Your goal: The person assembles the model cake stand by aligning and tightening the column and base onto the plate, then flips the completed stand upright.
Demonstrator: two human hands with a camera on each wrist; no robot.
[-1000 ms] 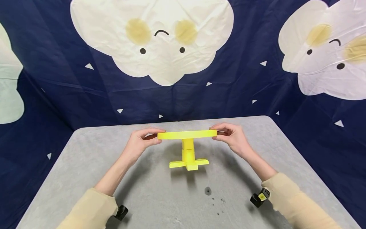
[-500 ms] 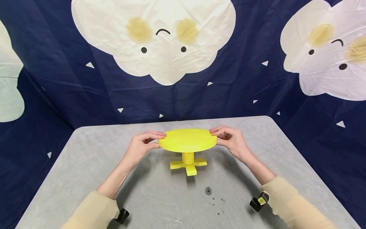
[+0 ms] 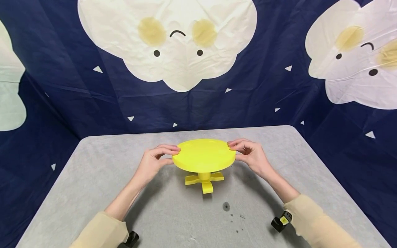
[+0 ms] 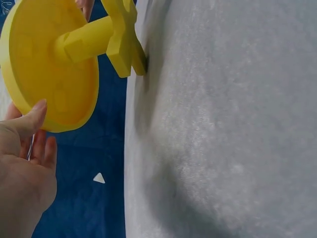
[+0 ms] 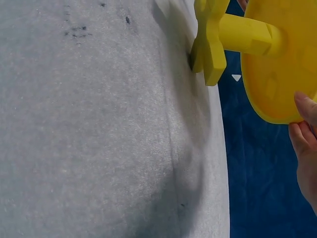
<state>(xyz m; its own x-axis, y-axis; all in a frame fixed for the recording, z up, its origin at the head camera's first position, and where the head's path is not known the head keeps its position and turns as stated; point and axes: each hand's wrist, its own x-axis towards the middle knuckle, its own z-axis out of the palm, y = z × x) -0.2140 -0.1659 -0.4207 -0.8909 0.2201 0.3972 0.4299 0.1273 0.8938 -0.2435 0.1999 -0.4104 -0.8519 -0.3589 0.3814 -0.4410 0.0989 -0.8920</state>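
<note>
A yellow toy round table (image 3: 203, 156) stands between my two hands, its flat disc on top and facing up toward the head camera. Below the disc, a short pedestal (image 4: 89, 39) ends in a cross-shaped foot (image 3: 207, 187), right at the grey surface. My left hand (image 3: 152, 162) pinches the disc's left rim, thumb underneath and fingers over the top edge. On the opposite rim my right hand (image 3: 252, 156) grips the same way, its thumb (image 5: 306, 105) against the underside. The disc hides the upper part of the pedestal in the head view.
The grey tabletop (image 3: 173, 213) has dark stains (image 3: 226, 206) in front of the toy table. A navy cloth (image 3: 102, 103) printed with pale clouds hangs behind and along both sides. Black wrist cameras (image 3: 281, 220) sit at the beige sleeves (image 3: 313, 217).
The toy table has tipped from nearly edge-on to showing its whole top, its near rim coming down and its foot shifting slightly toward me. Both hands keep their grip.
</note>
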